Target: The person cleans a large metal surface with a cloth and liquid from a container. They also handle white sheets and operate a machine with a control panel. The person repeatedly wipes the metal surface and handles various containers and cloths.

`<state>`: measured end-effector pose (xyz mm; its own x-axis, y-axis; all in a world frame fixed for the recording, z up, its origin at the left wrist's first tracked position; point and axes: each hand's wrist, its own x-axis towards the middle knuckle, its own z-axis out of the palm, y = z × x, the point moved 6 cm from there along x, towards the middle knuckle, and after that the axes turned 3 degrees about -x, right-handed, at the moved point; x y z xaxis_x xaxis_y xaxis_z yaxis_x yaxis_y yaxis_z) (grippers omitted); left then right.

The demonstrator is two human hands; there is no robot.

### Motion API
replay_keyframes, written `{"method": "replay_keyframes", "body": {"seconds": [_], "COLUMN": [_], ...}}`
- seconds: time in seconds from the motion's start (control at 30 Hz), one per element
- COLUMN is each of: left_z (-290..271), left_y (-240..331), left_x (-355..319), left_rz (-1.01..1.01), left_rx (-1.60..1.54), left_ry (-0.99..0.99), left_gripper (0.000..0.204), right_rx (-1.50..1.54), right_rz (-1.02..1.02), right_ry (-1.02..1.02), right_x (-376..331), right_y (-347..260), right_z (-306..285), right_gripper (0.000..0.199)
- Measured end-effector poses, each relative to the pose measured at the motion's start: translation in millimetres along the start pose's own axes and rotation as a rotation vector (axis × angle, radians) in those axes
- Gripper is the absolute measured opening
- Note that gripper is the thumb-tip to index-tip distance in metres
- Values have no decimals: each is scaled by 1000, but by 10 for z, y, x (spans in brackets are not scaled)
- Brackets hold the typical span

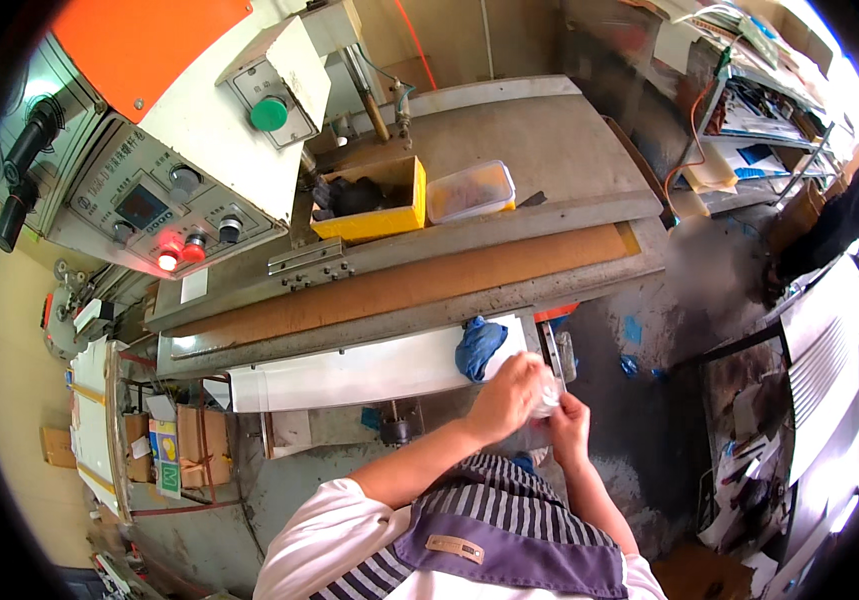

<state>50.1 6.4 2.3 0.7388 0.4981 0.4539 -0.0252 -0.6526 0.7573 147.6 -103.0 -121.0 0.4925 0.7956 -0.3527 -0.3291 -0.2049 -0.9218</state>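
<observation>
My left hand [511,393] and my right hand [570,420] meet just below the right end of a white shelf [349,375]. Both pinch a small clear plastic piece [549,395], likely a thin bag, held between them. A crumpled blue cloth [478,345] lies on the shelf right above my left hand. My forearms come up from the lower edge, over a striped shirt and purple apron.
A machine with a control panel [164,215], red lamps and a green button [268,113] fills the upper left. A yellow box [374,200] and a clear lidded tub [469,190] sit on its grey table. Cluttered shelves [749,110] stand at right; cardboard boxes [184,445] at lower left.
</observation>
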Motion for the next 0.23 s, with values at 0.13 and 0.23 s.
{"method": "replay_keyframes", "body": {"seconds": [0.13,0.23], "left_z": [163,192], "left_y": [104,-374], "left_x": [-218,-324], "left_rz": [17,-137], "left_rx": [120,84], "left_ry": [-235,-374], "left_gripper": [36,47], "right_rx": [628,603], "right_rz": [135,212], "right_ry": [-84,-239], "right_x": [35,17], "right_y": [-308,-371], "right_z": [124,245], "right_gripper": [34,40]}}
